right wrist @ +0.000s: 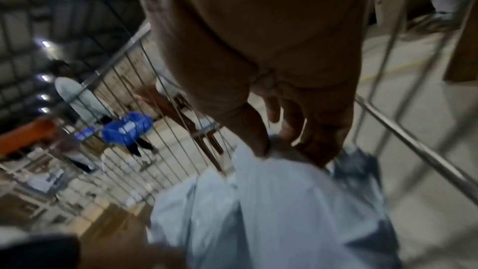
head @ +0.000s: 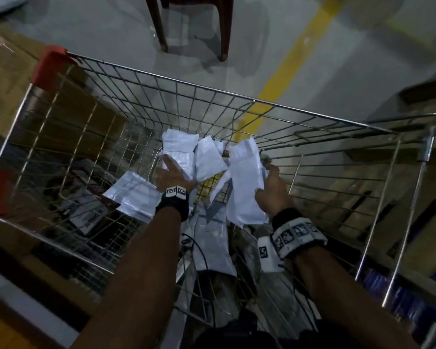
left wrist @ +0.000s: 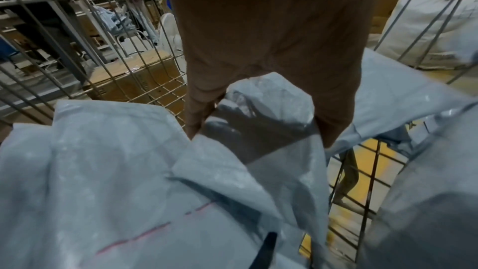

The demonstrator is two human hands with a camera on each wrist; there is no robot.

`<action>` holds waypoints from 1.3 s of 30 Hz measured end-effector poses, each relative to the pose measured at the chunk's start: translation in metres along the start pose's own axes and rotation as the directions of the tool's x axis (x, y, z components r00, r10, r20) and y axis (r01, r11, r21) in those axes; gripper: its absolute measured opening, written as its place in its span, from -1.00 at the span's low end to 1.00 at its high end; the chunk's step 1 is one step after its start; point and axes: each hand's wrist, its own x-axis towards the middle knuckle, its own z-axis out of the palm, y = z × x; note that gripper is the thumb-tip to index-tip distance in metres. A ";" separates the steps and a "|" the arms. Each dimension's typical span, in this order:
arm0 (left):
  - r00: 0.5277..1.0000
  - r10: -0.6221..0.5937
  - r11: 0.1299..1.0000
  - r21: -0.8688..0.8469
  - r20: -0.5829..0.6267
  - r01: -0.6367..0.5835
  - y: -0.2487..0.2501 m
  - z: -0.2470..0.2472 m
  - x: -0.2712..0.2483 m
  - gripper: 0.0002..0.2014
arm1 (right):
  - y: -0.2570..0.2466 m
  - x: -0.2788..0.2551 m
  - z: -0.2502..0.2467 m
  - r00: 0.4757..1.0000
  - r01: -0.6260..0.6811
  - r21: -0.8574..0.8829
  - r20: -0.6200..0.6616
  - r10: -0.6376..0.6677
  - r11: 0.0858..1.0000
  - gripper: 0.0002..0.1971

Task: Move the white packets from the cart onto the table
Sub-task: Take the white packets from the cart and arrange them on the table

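Where wire walls narrow, packets (head: 191, 157), seemingly.

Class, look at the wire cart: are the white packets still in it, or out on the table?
In. The white packets lie inside the cart; both hands reach among them.

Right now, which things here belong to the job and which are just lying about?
Job:
- white packets
- cart
- left hand and right hand, both gripping packets

Lying about:
- brown chair
- cardboard boxes
- yellow floor line
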 end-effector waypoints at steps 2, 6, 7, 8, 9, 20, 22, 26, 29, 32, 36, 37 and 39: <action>1.000 0.016 1.000 0.011 0.003 -0.016 0.002 -0.003 -0.002 0.35 | 0.009 0.004 0.020 0.998 -0.045 -0.017 -0.048 0.045 0.999 -0.17; 0.998 0.061 0.998 -0.024 -0.005 -0.061 0.006 -0.011 -0.011 0.22 | 0.014 -0.004 0.060 0.971 0.014 -0.264 -0.228 -0.076 0.964 0.07; 0.998 0.065 0.997 -0.037 -0.002 -0.065 0.007 -0.013 -0.012 0.22 | 0.014 -0.007 0.069 0.958 0.039 -0.361 -0.253 -0.138 0.932 0.04; 0.998 0.069 0.996 -0.050 -0.007 -0.069 0.007 -0.016 -0.014 0.23 | 0.015 -0.008 0.077 0.956 0.050 -0.408 -0.244 -0.161 0.911 0.00; 0.997 0.077 0.995 -0.060 -0.021 -0.078 0.008 -0.019 -0.016 0.26 | 0.016 -0.008 0.083 0.961 0.060 -0.427 -0.219 -0.167 0.902 -0.04; 0.972 0.172 0.985 0.026 -0.157 -0.170 0.008 -0.059 -0.067 0.19 | 0.018 0.006 0.094 0.986 -0.016 -0.535 -0.148 -0.074 0.845 0.37; 0.963 0.201 0.980 0.037 -0.181 -0.197 0.007 -0.068 -0.078 0.19 | 0.005 -0.002 0.084 0.988 -0.033 -0.555 -0.141 -0.055 0.831 0.35; 0.949 0.239 0.970 0.012 -0.204 -0.242 0.001 -0.080 -0.102 0.19 | -0.015 -0.014 0.064 0.992 -0.004 -0.506 -0.112 -0.061 0.862 0.15; 0.932 0.269 0.958 -0.029 -0.243 -0.285 -0.006 -0.090 -0.127 0.19 | -0.024 -0.032 0.052 0.994 0.011 -0.326 -0.101 -0.046 0.945 0.07; 0.922 0.297 0.943 -0.078 -0.247 -0.325 -0.014 -0.105 -0.162 0.18 | -0.031 -0.064 0.039 0.992 0.078 -0.142 -0.082 -0.091 0.987 -0.05; 0.883 0.340 0.912 -0.117 -0.324 -0.394 -0.022 -0.135 -0.215 0.15 | -0.039 -0.129 0.009 0.954 0.283 0.110 -0.134 -0.268 0.953 -0.21; 0.863 0.359 0.898 -0.119 -0.356 -0.423 -0.025 -0.143 -0.230 0.13 | -0.039 -0.148 0.001 0.935 0.335 0.144 -0.175 -0.309 0.931 -0.23; 0.816 0.387 0.869 -0.126 -0.429 -0.478 -0.035 -0.160 -0.260 0.10 | -0.039 -0.189 -0.017 0.882 0.442 0.159 -0.256 -0.395 0.883 -0.30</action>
